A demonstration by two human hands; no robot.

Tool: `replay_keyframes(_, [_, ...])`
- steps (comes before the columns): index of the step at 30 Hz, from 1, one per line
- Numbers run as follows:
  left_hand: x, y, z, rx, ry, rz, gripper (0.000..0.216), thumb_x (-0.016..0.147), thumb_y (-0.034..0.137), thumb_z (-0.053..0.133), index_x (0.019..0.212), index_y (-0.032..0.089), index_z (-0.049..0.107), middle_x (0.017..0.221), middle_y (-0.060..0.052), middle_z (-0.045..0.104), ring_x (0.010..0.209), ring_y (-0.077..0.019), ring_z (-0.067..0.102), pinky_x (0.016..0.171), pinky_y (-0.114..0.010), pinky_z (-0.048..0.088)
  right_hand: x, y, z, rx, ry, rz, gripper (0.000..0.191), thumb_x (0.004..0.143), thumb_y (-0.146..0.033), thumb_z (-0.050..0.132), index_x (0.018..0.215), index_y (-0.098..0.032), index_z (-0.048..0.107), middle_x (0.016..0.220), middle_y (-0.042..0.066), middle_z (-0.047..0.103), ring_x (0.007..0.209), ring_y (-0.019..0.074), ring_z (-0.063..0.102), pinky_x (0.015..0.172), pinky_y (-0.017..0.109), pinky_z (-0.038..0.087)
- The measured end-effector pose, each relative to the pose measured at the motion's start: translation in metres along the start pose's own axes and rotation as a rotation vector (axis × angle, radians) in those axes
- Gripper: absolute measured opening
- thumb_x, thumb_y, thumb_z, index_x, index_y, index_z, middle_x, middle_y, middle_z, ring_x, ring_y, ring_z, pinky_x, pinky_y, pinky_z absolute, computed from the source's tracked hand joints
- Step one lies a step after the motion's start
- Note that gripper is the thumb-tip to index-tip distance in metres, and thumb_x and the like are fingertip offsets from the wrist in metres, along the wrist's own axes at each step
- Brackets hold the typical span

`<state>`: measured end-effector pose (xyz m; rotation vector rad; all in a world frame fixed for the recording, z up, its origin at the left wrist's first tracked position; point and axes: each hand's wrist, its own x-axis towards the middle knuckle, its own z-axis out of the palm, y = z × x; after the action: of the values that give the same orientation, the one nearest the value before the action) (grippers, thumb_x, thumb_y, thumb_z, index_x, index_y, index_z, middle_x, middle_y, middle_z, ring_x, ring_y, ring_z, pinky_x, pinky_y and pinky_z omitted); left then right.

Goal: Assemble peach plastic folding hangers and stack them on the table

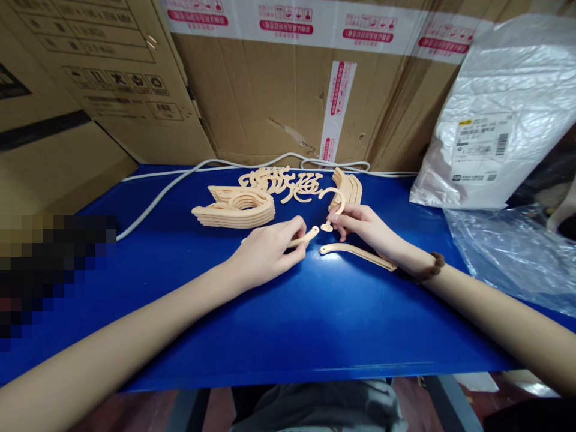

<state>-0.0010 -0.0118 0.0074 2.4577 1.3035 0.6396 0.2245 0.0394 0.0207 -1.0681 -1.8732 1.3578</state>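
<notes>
so, over the shiny blue table [288,327] the left hand [269,247] pinches a bent tan plastic-looking bar [310,235], the right hand [366,228] a curved tan plastic-looking hook [343,200], both likely light and stiff, best held mid-bar and mid-stem.

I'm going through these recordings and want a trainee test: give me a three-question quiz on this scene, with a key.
1. Which hand holds the curved hook?
2. What lies on the blue table on the near side of the right hand?
A. A roll of tape
B. A loose hanger arm
C. A pair of scissors
3. True or false: the left hand is empty.

Key
1. The right hand.
2. B.
3. False; it holds another hanger arm, with one end sticking out past the fingers.
</notes>
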Motion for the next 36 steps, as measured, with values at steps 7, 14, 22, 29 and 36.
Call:
replay_keyframes(7, [-0.001,0.001,0.002,0.020,-0.038,-0.070,0.013,0.093,0.035,0.045,0.095,0.022,0.048,0.069,0.004,0.062,0.057,-0.0149,0.059,0.054,-0.024,0.033,-0.007,-0.001,0.011,0.049,0.142,0.011,0.020,0.082,-0.036,0.062,0.079,-0.017,0.062,0.070,-0.002,0.058,0.062,0.0108,0.051,0.066,0.026,0.043])
replay_keyframes(14, [0.001,0.001,0.001,0.078,-0.057,-0.048,0.024,0.097,0.038,0.039,0.083,0.021,0.050,0.065,0.002,0.059,0.057,-0.0155,0.058,0.052,-0.025,0.030,-0.010,0.003,0.016,0.080,0.190,0.043,0.019,0.080,-0.035,0.064,0.083,-0.017,0.065,0.082,0.001,0.064,0.071,0.0124,0.056,0.071,0.027,0.047])
replay_keyframes(22, [0.000,0.001,0.001,0.082,-0.081,-0.006,0.027,0.097,0.038,0.038,0.076,0.020,0.043,0.060,0.003,0.051,0.052,-0.0133,0.050,0.052,-0.025,0.025,-0.006,0.005,0.005,0.252,0.122,0.071,0.035,0.072,-0.029,0.074,0.101,-0.019,0.056,0.079,-0.002,0.065,0.060,0.0085,0.057,0.061,0.024,0.050])
replay_keyframes(29, [0.000,0.006,-0.001,0.091,-0.127,0.013,0.023,0.097,0.035,0.036,0.080,0.020,0.041,0.061,0.004,0.050,0.052,-0.0129,0.048,0.052,-0.024,0.025,-0.007,0.004,0.007,0.278,0.104,0.060,0.056,0.073,-0.026,0.075,0.121,-0.019,0.047,0.082,-0.002,0.068,0.056,0.0078,0.055,0.056,0.023,0.049])
replay_keyframes(36, [0.000,0.005,0.000,0.100,-0.125,0.035,0.024,0.100,0.036,0.032,0.083,0.021,0.041,0.062,0.004,0.050,0.052,-0.0135,0.049,0.053,-0.024,0.027,-0.008,0.003,0.005,0.284,0.053,0.004,0.064,0.077,-0.023,0.072,0.134,-0.024,0.043,0.080,-0.004,0.066,0.059,0.0078,0.054,0.056,0.022,0.046])
